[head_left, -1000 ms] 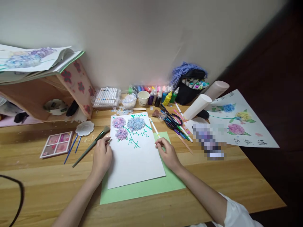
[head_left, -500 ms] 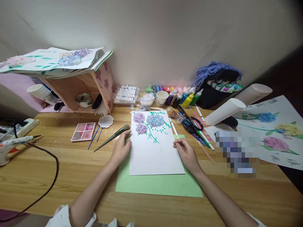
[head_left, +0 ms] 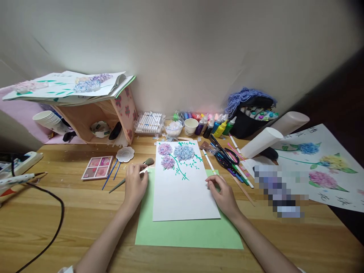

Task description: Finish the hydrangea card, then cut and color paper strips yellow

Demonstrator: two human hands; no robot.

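Head view: the paper (head_left: 184, 201), flowers and green stems on its upper half, lies over a green sheet (head_left: 187, 237), between the hands. The left hand (head_left: 135, 185) covers the middle of a brush (head_left: 118, 185), fingers bent and close together; whether they grip it, I cannot tell. At the paper's right edge, the right hand (head_left: 223, 192) has its fingers curled toward the thumb; I cannot tell whether they pinch the edge. Just beyond lies a marker (head_left: 209, 162).
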